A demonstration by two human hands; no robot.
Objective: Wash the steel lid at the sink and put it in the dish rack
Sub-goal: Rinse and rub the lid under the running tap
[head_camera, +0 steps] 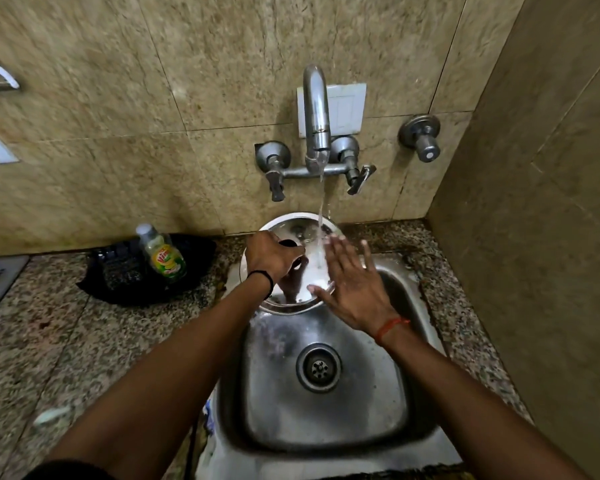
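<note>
The round steel lid [293,227] is held tilted over the back of the steel sink [281,386], under the running stream from the tap [315,112]. My left hand [269,254] grips the lid's dark knob at its centre. My right hand [352,285] lies flat with fingers spread against the lid's right side, where the water lands. No dish rack is in view.
A dish-soap bottle [161,254] stands in a black tray [125,275] on the granite counter [49,341] left of the sink. The tiled wall carries two tap handles [273,168] and a separate valve [421,136]. A side wall closes off the right.
</note>
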